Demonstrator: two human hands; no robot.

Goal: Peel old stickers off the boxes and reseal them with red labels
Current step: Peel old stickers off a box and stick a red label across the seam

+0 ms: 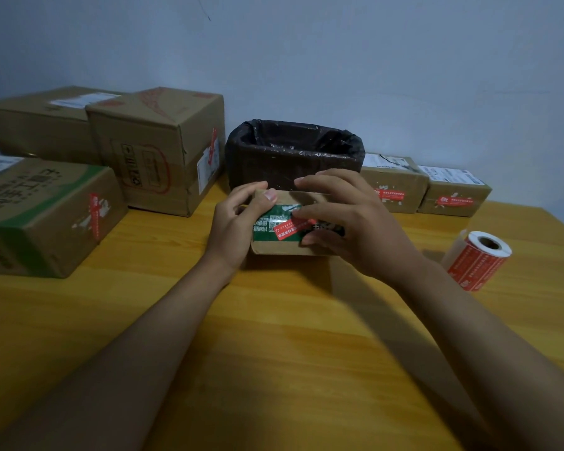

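Observation:
A small cardboard box (274,247) with a green printed band stands on the wooden table (274,320) at the middle. My left hand (238,222) grips its left end, thumb on top. A red label (288,229) lies across the green band, and my right hand (349,222) covers the box's right end with the thumb pressing on that label. A roll of red labels (477,260) lies on the table to the right.
A bin lined with a black bag (293,151) stands just behind the small box. Three larger cardboard boxes (163,151) sit at the left, two small ones (394,183) with red labels at the back right. A grey wall rises behind.

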